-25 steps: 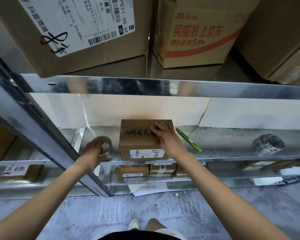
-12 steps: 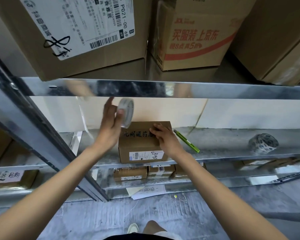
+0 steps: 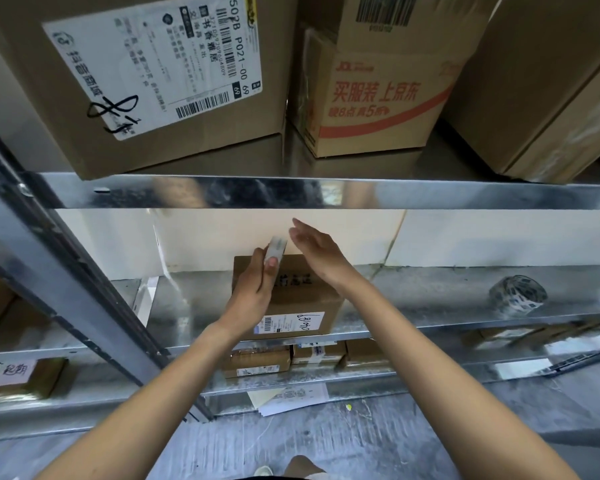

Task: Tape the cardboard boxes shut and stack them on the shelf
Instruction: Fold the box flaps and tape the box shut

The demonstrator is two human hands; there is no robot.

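A small brown cardboard box (image 3: pixel 305 299) with a white label on its front stands on the middle metal shelf (image 3: pixel 430 299). My left hand (image 3: pixel 253 292) holds a roll of clear tape (image 3: pixel 276 247) edge-on above the far end of the box top. My right hand (image 3: pixel 317 252) hovers just right of the roll, above the box, with its fingers straight and apart and nothing in it. The far part of the box top is hidden behind my hands.
A second, printed tape roll (image 3: pixel 516 294) lies at the right on the same shelf. Large cartons (image 3: pixel 174 81) fill the shelf above. Small boxes (image 3: pixel 257 363) sit on the lower shelf, loose papers (image 3: pixel 291 396) on the floor. A slanted metal upright (image 3: pixel 66 271) crosses the left.
My left hand has carried the tape roll from the shelf at the left up and over the box. My right hand has lifted off the box top and now hovers beside the roll.
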